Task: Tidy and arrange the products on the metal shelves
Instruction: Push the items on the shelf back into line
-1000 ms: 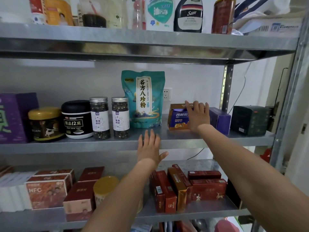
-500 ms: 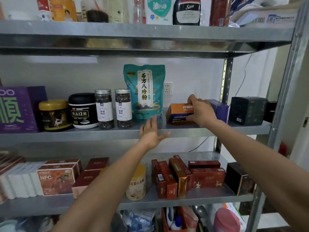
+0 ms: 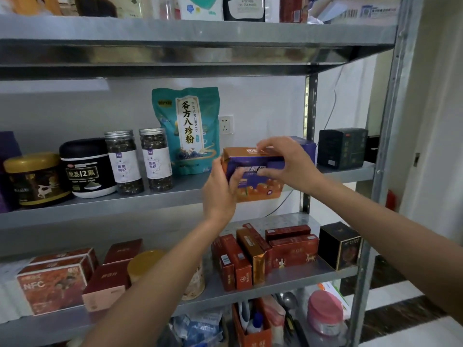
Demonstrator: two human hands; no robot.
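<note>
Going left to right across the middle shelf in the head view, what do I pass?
Gold-lidded jar, black-lidded tub, left clear jar, right clear jar, teal pouch, held orange-purple box, black box.

Glossy cardboard box [image 3: 253, 182]; dull metal shelf [image 3: 100, 206].

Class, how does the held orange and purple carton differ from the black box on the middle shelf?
The orange and purple carton is gripped by the left hand and right hand; the black box stands on the metal middle shelf. The carton is wide and bright; the box squarer and dark. Both are rectangular.
</note>
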